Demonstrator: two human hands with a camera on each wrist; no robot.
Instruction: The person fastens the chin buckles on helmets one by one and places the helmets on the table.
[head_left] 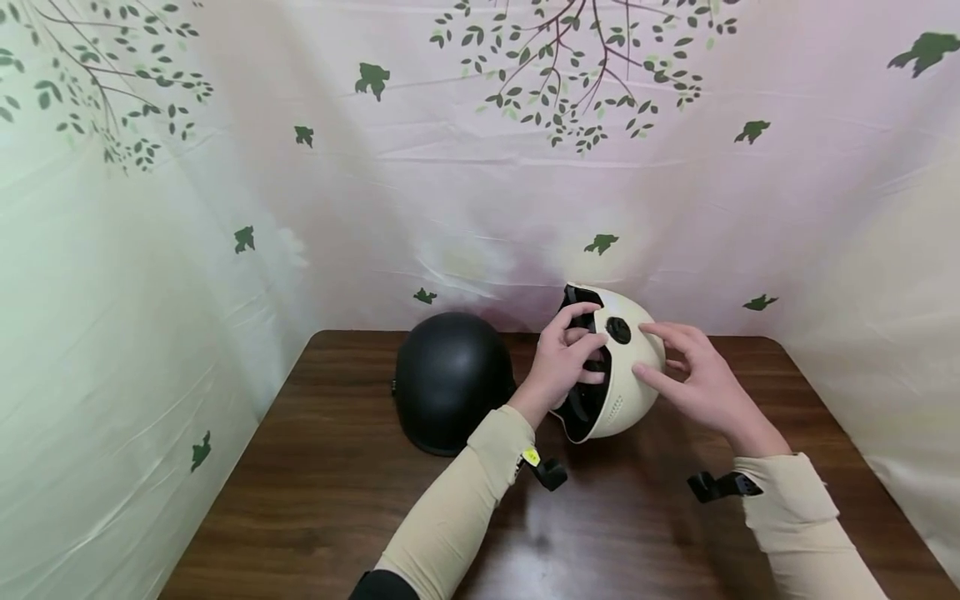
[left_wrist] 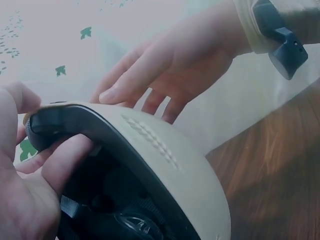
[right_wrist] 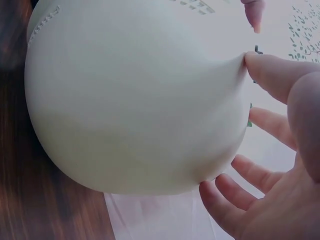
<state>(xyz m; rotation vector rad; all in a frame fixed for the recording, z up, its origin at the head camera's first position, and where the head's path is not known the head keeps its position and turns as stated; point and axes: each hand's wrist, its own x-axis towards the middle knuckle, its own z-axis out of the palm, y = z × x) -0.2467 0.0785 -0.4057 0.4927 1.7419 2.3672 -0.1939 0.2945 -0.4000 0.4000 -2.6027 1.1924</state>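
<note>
A cream helmet point(head_left: 633, 396) lies tipped on its side at the table's far edge, its dark lined opening turned to the left. My left hand point(head_left: 558, 358) grips the rim, with a finger inside the opening point(left_wrist: 107, 175) in the left wrist view. On the outer shell rest the fingertips of my right hand point(head_left: 697, 379), the fingers spread and only gently bent, as the right wrist view shows along the smooth shell point(right_wrist: 135, 110). Between the two hands sits a round black piece point(head_left: 618, 330) on the shell. Straps and a buckle point(left_wrist: 75, 207) show inside the helmet.
A matt black helmet point(head_left: 450, 379) stands dome up just left of the cream one. Both are on a dark brown wooden table point(head_left: 315, 492). Behind it hangs a pale curtain point(head_left: 480, 200) printed with leaves and birds.
</note>
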